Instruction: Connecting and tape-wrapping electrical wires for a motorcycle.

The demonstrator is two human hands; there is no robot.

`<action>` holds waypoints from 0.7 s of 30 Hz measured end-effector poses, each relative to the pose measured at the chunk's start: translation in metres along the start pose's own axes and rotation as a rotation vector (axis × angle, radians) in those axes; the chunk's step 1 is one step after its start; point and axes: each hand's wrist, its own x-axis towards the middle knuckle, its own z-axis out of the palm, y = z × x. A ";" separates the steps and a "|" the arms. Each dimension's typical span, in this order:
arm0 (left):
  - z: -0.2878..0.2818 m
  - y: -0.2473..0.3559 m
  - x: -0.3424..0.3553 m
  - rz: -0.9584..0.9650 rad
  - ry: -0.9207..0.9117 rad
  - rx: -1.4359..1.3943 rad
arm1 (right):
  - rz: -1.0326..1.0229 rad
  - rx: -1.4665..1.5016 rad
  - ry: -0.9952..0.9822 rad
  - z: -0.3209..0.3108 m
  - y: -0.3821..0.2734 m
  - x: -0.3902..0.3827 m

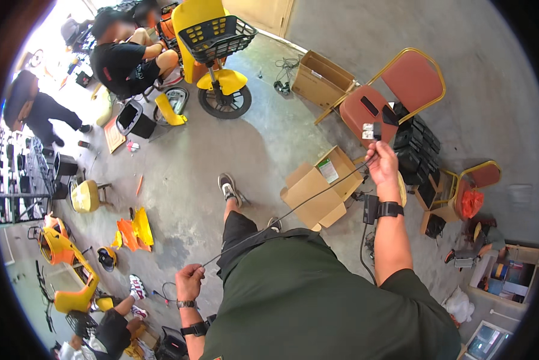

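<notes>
A thin dark cable (287, 214) is stretched in a slanting line across the front of my body. My left hand (189, 282), at lower left, pinches its near end. Farther away on the right, my right hand (382, 162) is closed on the cable's other end, close to the red chair seat (354, 107). Just beyond those fingertips, small white-and-black items (371, 131) show at the chair's front; whether they touch my hand I cannot tell. Under the cable, an open cardboard box (314, 198) lies on the floor.
A taller cardboard box (321, 78) stands beside the chair, with stacked black cases (414, 150) on its other side. A yellow scooter (221, 84) with a basket is ahead. Orange and yellow panels (136, 231) lie at left. Several people sit or stand around, one seated person (122, 60) near the scooter.
</notes>
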 end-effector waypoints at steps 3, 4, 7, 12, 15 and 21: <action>-0.014 0.030 0.072 0.158 -0.068 0.092 | -0.081 0.029 0.046 0.015 -0.016 0.014; -0.020 0.043 0.100 0.225 -0.122 0.106 | -0.098 0.043 0.070 0.017 -0.018 0.016; -0.035 0.105 0.160 0.241 -0.126 0.161 | -0.115 0.058 0.184 0.024 -0.019 0.007; -0.056 0.184 0.268 0.317 -0.243 0.218 | -0.072 0.011 0.433 0.049 -0.008 -0.011; -0.057 0.226 0.306 0.276 -0.324 0.209 | -0.008 0.029 0.509 0.061 0.002 -0.010; -0.033 0.285 0.339 0.129 -0.381 0.214 | 0.089 0.044 0.612 0.073 0.006 0.048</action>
